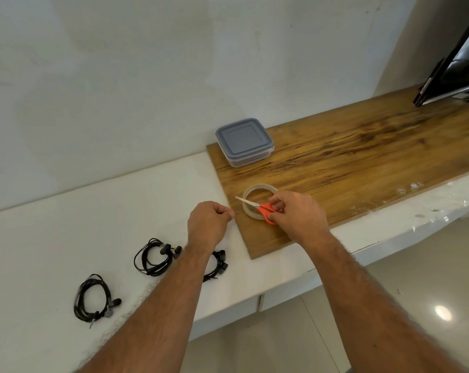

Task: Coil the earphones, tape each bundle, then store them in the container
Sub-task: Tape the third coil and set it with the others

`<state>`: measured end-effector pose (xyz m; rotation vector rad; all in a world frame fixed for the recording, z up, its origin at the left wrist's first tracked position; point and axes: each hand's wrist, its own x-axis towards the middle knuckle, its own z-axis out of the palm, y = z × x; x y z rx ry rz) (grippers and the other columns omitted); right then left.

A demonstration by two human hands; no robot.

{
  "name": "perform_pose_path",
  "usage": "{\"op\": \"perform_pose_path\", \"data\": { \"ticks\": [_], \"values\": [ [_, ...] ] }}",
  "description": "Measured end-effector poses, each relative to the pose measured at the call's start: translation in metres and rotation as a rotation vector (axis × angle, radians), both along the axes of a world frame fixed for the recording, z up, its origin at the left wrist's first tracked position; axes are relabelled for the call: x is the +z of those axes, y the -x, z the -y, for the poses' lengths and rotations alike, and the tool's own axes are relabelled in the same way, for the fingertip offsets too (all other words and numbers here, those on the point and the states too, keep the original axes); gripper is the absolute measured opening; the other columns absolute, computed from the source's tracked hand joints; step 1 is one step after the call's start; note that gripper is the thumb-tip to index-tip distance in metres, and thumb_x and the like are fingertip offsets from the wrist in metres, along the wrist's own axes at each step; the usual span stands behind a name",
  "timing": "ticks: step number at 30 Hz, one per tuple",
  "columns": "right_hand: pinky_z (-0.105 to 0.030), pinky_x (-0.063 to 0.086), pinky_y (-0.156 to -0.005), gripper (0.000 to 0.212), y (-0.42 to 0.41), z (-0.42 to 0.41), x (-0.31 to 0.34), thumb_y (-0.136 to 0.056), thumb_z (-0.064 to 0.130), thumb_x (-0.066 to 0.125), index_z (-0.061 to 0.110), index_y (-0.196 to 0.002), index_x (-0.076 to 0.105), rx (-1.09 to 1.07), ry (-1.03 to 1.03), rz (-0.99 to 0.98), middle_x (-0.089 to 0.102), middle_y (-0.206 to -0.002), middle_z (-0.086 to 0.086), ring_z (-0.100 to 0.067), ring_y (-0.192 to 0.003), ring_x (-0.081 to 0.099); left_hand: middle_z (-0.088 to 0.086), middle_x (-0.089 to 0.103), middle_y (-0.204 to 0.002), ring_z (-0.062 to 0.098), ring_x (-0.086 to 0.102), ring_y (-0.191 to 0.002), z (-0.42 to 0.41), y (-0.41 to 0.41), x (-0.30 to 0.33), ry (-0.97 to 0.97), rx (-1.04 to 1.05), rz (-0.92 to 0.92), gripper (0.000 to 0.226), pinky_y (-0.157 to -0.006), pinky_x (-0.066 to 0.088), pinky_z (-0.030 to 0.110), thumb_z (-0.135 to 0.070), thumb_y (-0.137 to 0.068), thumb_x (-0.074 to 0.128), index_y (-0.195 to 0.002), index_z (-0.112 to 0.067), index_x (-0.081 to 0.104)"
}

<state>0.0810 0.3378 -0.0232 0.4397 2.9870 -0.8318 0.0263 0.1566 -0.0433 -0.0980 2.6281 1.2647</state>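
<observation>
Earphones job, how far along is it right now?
Done: three earphone bundles lie coiled on the counter. In hand: right hand holds scissors over the tape roll; left hand pinches. Left: storing; the container is lidded.

We see a wooden board (362, 152) with dark streaked grain and a light sheen, lying on a smooth, glossy white countertop (120, 211). The container (244, 142) is clear plastic under a matt grey-blue plastic lid. The scissors (263, 208) pair pale metal blades with glossy orange plastic handles. The tape roll (254, 191) looks translucent and shiny. The earphones (93, 297) have black, rubbery-looking cords.
</observation>
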Motion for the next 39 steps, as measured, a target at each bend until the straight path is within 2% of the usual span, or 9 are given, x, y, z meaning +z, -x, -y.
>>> {"op": "perform_pose_path", "data": {
  "ticks": [11, 16, 19, 23, 27, 29, 32, 36, 39],
  "values": [
    [-0.034, 0.057, -0.068, 0.015, -0.001, 0.024, 0.009, -0.077, 0.038, 0.077, 0.026, -0.085, 0.073, 0.009, -0.028, 0.021, 0.07, -0.078, 0.007, -0.012, -0.078, 0.065, -0.007, 0.067, -0.08, 0.011, 0.059, -0.075, 0.034, -0.021, 0.024, 0.106, -0.036, 0.116, 0.008, -0.069, 0.042, 0.024, -0.027, -0.084, 0.073, -0.077, -0.022, 0.072],
    [-0.025, 0.044, -0.056, 0.016, -0.005, 0.034, 0.01, -0.079, 0.037, 0.076, 0.022, -0.083, 0.073, 0.015, -0.072, 0.019, 0.068, -0.078, 0.005, -0.011, -0.073, 0.06, 0.0, 0.055, -0.061, 0.015, 0.041, -0.047, 0.046, -0.037, 0.026, 0.023, -0.019, 0.225, 0.009, -0.054, 0.036, 0.023, -0.024, -0.081, 0.074, -0.075, -0.019, 0.072],
    [-0.027, 0.049, -0.065, 0.014, -0.006, 0.033, 0.008, -0.077, 0.034, 0.078, 0.024, -0.085, 0.071, 0.015, 0.009, 0.018, 0.067, -0.081, 0.007, -0.01, -0.079, 0.061, 0.002, 0.057, -0.066, 0.018, 0.043, -0.051, 0.048, -0.041, 0.028, -0.032, 0.017, 0.245, 0.009, -0.056, 0.037, 0.025, -0.023, -0.081, 0.074, -0.076, -0.016, 0.072],
    [-0.035, 0.057, -0.078, 0.018, -0.008, 0.026, 0.004, -0.074, 0.031, 0.081, 0.029, -0.088, 0.069, -0.071, 0.194, -0.009, 0.072, -0.083, 0.007, -0.01, -0.085, 0.066, 0.009, 0.049, -0.068, 0.017, 0.035, -0.051, 0.047, -0.042, 0.026, -0.165, 0.073, 0.347, 0.017, -0.043, 0.029, 0.02, -0.013, -0.083, 0.073, -0.09, 0.003, 0.068],
    [-0.035, 0.059, -0.069, 0.022, -0.01, 0.011, 0.01, -0.082, 0.024, 0.076, 0.02, -0.104, 0.07, -0.176, 0.431, -0.047, 0.069, -0.084, 0.001, -0.014, -0.075, 0.065, 0.009, 0.059, -0.075, 0.011, 0.034, -0.049, 0.045, -0.046, 0.032, -0.237, 0.13, 0.451, 0.011, -0.04, 0.027, 0.016, -0.01, -0.084, 0.071, -0.079, -0.003, 0.065],
    [-0.034, 0.06, -0.063, 0.021, -0.016, 0.002, 0.015, -0.09, 0.014, 0.066, 0.012, -0.111, 0.067, -0.137, 0.703, 0.083, 0.065, -0.081, -0.007, -0.012, -0.062, 0.059, 0.005, 0.065, -0.077, 0.007, 0.036, -0.049, 0.045, -0.047, 0.034, -0.301, 0.165, 0.517, 0.009, -0.037, 0.027, 0.012, -0.01, -0.085, 0.07, -0.08, -0.005, 0.065],
    [-0.038, 0.06, -0.069, 0.019, -0.03, -0.013, 0.019, -0.092, 0.012, 0.064, 0.006, -0.11, 0.065, 0.018, 0.971, 0.351, 0.065, -0.084, -0.007, -0.011, -0.059, 0.058, 0.004, 0.067, -0.075, 0.002, 0.037, -0.042, 0.043, -0.048, 0.039, -0.423, 0.204, 0.612, 0.008, -0.034, 0.026, 0.009, -0.009, -0.086, 0.07, -0.082, -0.007, 0.064],
    [-0.039, 0.06, -0.075, 0.023, -0.045, -0.018, 0.021, -0.088, 0.023, 0.064, 0.008, -0.106, 0.06, 0.271, 1.027, 0.636, 0.063, -0.079, -0.003, -0.013, -0.061, 0.061, 0.001, 0.067, -0.065, 0.001, 0.036, -0.033, 0.039, -0.051, 0.044, -0.553, 0.247, 0.703, 0.012, -0.031, 0.025, 0.009, -0.01, -0.088, 0.067, -0.079, -0.011, 0.06],
    [-0.041, 0.061, -0.075, 0.035, -0.052, -0.017, 0.022, -0.084, 0.031, 0.062, 0.005, -0.108, 0.059, 0.322, 1.037, 0.739, 0.064, -0.082, -0.007, -0.017, -0.064, 0.065, 0.001, 0.066, -0.063, 0.001, 0.035, -0.033, 0.036, -0.053, 0.045, -0.612, 0.274, 0.738, 0.014, -0.03, 0.025, 0.009, -0.011, -0.089, 0.066, -0.078, -0.013, 0.057]
  ]
}}
